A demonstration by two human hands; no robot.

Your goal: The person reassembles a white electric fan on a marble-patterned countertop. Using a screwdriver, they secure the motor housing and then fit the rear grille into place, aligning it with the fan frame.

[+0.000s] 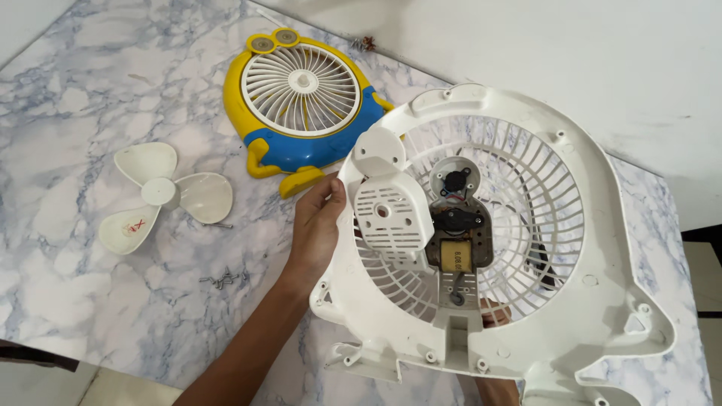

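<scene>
The right hand (492, 312) is almost wholly hidden behind the white fan housing (526, 248); only a bit shows through the grille, so I cannot tell its grip. The left hand (316, 225) has its fingers clasped on the housing's left rim, holding it tilted above the blue-veined marble table (68, 113). A yellow and blue fan front (301, 98), a white three-blade propeller (162, 194) and loose screws (224, 280) lie there. A white wall rises behind.
</scene>
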